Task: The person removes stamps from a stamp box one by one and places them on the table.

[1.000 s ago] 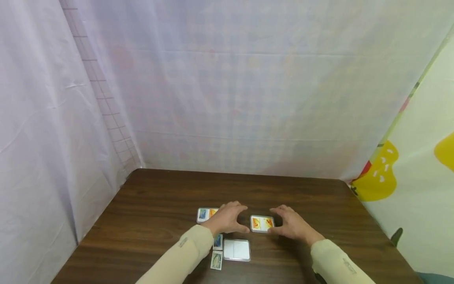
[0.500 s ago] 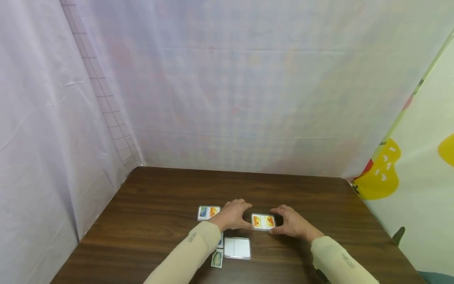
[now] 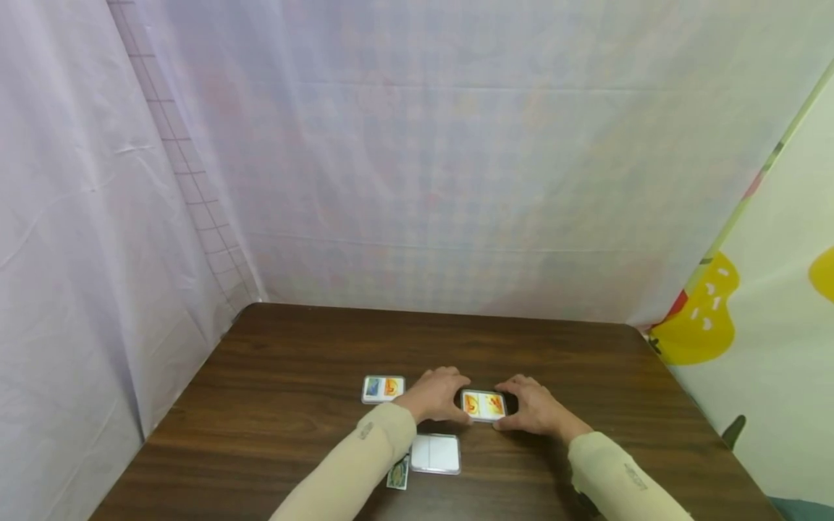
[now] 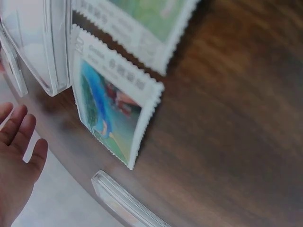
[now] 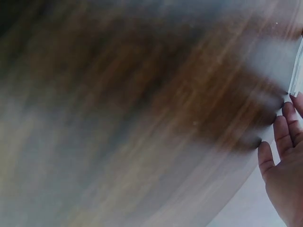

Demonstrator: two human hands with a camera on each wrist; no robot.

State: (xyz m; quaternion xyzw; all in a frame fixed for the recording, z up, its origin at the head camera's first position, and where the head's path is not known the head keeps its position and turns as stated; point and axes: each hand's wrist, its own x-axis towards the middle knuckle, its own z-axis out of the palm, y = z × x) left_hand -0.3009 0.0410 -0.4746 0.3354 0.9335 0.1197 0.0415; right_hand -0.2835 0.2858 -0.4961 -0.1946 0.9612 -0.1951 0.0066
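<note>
Clerk: Largest lots?

Keeper: Curtains (image 3: pixel 443 166), pale, creased, hung behind. Bench (image 3: pixel 293 362), dark wood-grain, rounded far corners.

Clerk: Next?

Keeper: Left hand (image 3: pixel 438 396) and right hand (image 3: pixel 536 407), apart, thumbs and fingers spread, one at either end of the orange-pictured case (image 3: pixel 483 406); contact cannot be told. A second ago the left stood clear of it; now just beside.

Clerk: Smaller items?

Keeper: That case, clear-rimmed, rectangular, flat between the hands. Likewise a white-faced case (image 3: pixel 435 454), nearer the person, and a blue-and-orange case (image 3: pixel 383 389), left. Smallest: two stamps (image 4: pixel 109 94), serrated edges.
</note>
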